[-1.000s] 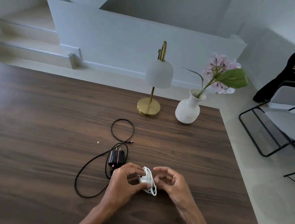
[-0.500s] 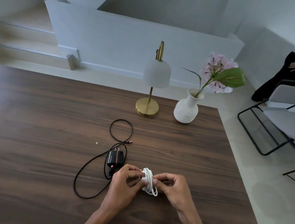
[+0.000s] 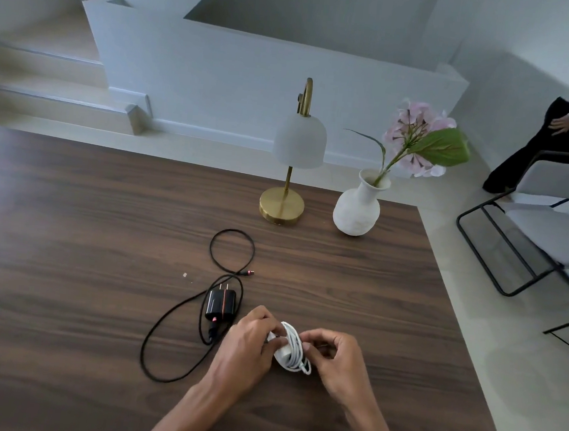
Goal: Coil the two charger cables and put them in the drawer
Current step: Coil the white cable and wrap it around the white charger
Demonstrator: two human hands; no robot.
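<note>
Left hand: closed on the white cable, held at 6 o'clock on the table.
Right hand: pinched on its loops.
Black cable: left uncoiled at 9 o'clock.
Risk: loops could be sprung open if grip is loosened.

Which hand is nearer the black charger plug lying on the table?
Left. The left hand sits just right of the black charger plug, almost touching its cord; the right hand is farther right, beyond the coiled white cable.
</note>
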